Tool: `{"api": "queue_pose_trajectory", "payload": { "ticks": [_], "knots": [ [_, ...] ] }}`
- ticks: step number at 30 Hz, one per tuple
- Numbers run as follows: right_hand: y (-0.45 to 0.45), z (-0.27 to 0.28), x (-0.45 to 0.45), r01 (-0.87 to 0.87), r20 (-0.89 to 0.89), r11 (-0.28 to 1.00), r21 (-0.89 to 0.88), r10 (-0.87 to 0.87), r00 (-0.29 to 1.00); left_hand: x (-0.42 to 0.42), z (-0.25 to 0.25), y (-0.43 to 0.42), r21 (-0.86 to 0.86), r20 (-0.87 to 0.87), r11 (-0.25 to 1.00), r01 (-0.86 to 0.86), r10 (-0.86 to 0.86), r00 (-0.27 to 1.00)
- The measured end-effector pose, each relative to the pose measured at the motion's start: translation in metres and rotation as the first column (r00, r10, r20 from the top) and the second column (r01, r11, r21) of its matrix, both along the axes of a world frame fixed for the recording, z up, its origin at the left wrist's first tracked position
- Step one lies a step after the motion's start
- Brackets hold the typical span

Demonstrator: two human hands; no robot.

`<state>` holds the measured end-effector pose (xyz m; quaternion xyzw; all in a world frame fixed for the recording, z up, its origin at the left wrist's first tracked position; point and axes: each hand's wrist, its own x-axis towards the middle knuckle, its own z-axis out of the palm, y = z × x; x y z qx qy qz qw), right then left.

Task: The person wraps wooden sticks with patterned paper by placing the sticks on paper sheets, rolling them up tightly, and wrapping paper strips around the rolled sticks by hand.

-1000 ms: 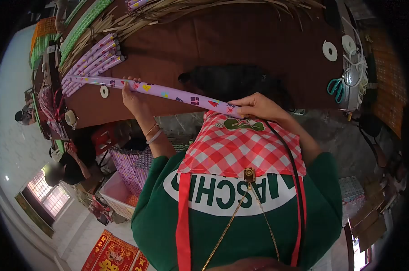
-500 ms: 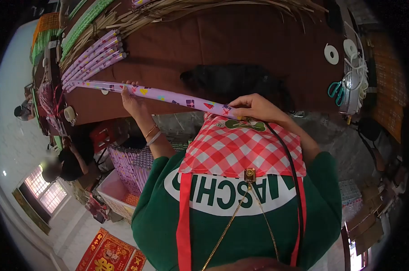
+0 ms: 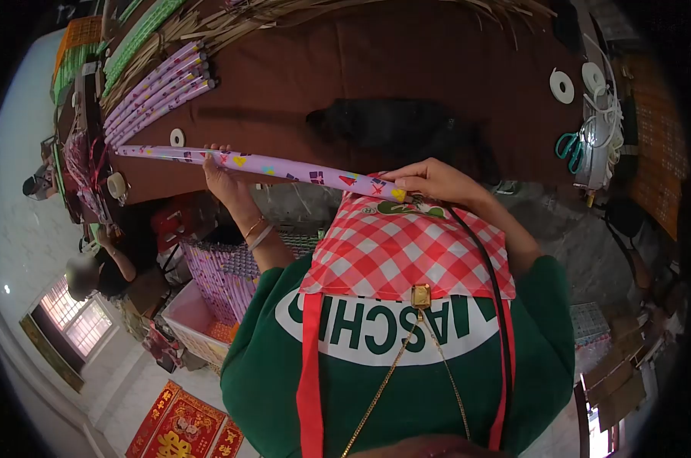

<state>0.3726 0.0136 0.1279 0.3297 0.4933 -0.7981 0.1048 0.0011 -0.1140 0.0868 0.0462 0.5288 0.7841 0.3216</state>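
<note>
A long lilac tube with a colourful print (image 3: 300, 170) slants across my front, its near end by the red checked apron (image 3: 414, 248). My left hand (image 3: 222, 177) is wrapped round the tube left of its middle. At the right end my right hand (image 3: 435, 182) holds the tube, thumb and fingers pressed on it. Several similar lilac tubes (image 3: 158, 95) lie on the brown table (image 3: 284, 69), beyond the far end of the held one. A white tape roll (image 3: 177, 137) lies close to that far end.
Teal scissors (image 3: 569, 151) and white tape rolls (image 3: 561, 86) are at the table's right. Green tubes (image 3: 139, 46) and brown strips lie at the upper left. A pink crate (image 3: 189, 317) stands below left, near another person (image 3: 113, 267).
The far end of the held tube has moved down, away from the pile of tubes. Both hands keep their hold. The other person at the left has shifted slightly.
</note>
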Motion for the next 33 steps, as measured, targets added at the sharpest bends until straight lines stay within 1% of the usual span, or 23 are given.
{"api": "queue_pose_trajectory", "payload": {
  "ticks": [1,4,6,7,8,9,10,12,13,15,16,17,19,20,22,23,25,27,28,30,31,32,33],
  "knots": [
    [-0.005,0.001,-0.003,0.000,0.000,1.000,-0.008,0.000,1.000,0.000,0.003,-0.003,-0.008,0.000,1.000,0.000,0.000,1.000],
    [-0.019,0.004,-0.013,0.068,-0.110,0.998,0.017,-0.066,0.992,0.006,0.018,-0.007,-0.042,-0.018,0.999,-0.025,0.024,1.000],
    [-0.025,0.000,-0.022,-0.038,-0.107,0.988,0.148,0.055,0.993,0.009,0.030,-0.014,-0.081,-0.029,0.997,-0.019,0.017,0.999],
    [-0.027,0.000,-0.026,-0.044,-0.110,0.988,0.148,0.061,0.992,0.002,0.028,-0.020,-0.081,-0.032,0.996,-0.026,0.024,0.999],
    [-0.030,-0.001,-0.029,-0.017,-0.112,0.995,0.101,0.029,0.993,-0.008,0.021,-0.028,-0.066,-0.027,0.997,-0.048,0.046,0.999],
    [0.000,-0.020,-0.007,0.002,-0.128,0.999,0.045,0.004,0.992,0.012,0.009,-0.005,-0.058,-0.038,0.995,-0.079,0.077,0.996],
    [0.004,-0.024,-0.006,-0.004,-0.131,0.999,0.039,0.010,0.991,0.011,0.006,-0.006,-0.064,-0.041,0.994,-0.085,0.083,0.996],
    [0.010,-0.026,-0.003,-0.003,-0.161,0.996,-0.091,-0.011,0.987,0.012,0.005,-0.013,0.031,-0.020,0.998,-0.048,0.049,0.999],
    [0.015,-0.024,0.000,-0.011,-0.163,0.996,-0.088,-0.003,0.987,0.011,0.003,-0.016,0.033,-0.021,0.998,-0.056,0.057,0.998],
    [0.027,-0.018,0.005,0.025,-0.151,0.936,-0.350,-0.083,0.985,0.012,0.004,-0.018,0.054,-0.024,0.996,-0.075,0.076,0.997],
    [0.028,-0.023,0.007,0.015,-0.194,0.959,-0.282,-0.072,0.978,0.014,0.006,-0.018,0.063,-0.028,0.995,-0.080,0.082,0.996],
    [0.031,-0.027,0.010,0.010,-0.195,0.961,-0.276,-0.066,0.979,0.016,0.008,-0.018,0.049,-0.022,0.995,-0.083,0.085,0.996],
    [0.040,-0.028,0.017,0.048,-0.397,0.919,-0.391,-0.216,0.892,0.016,0.007,-0.015,0.043,-0.008,0.995,-0.091,0.092,0.996],
    [0.049,-0.023,0.019,0.046,-0.388,0.920,-0.389,-0.209,0.898,0.010,0.001,-0.014,0.042,-0.012,0.997,-0.070,0.070,0.997],
    [0.058,-0.016,0.022,0.002,-0.310,0.976,-0.219,-0.072,0.948,0.012,0.005,-0.008,0.052,-0.022,0.997,-0.050,0.051,0.998],
    [0.061,-0.014,0.022,0.000,-0.309,0.978,-0.209,-0.067,0.949,0.014,0.006,-0.004,0.081,-0.001,0.996,-0.041,0.042,0.999],
    [0.064,-0.005,0.022,-0.114,-0.161,0.993,0.017,0.116,0.980,0.023,0.014,0.008,0.124,0.020,0.992,-0.031,0.029,0.999],
    [0.064,0.015,0.019,-0.243,-0.140,0.964,0.105,0.256,0.956,0.028,0.018,0.018,0.191,0.008,0.980,-0.050,0.049,0.999],
    [0.059,0.019,0.018,-0.231,-0.083,0.967,0.105,0.240,0.967,0.029,0.017,0.021,0.207,0.009,0.977,-0.052,0.051,0.999],
    [0.051,0.018,0.016,-0.235,-0.070,0.924,0.301,0.268,0.961,0.027,0.017,0.028,0.235,-0.009,0.968,-0.090,0.095,0.995],
    [0.049,0.031,0.008,-0.208,-0.031,0.945,0.252,0.223,0.974,0.032,0.022,0.032,0.223,0.016,0.969,-0.110,0.109,0.994],
    [0.045,0.027,0.005,-0.150,-0.067,0.922,0.357,0.185,0.980,0.032,0.031,0.040,0.221,0.031,0.966,-0.135,0.131,0.991],
    [0.044,0.022,0.001,-0.091,-0.114,0.882,0.463,0.161,0.980,0.021,0.016,0.044,0.315,-0.039,0.944,-0.101,0.119,0.992]
  ]
}}
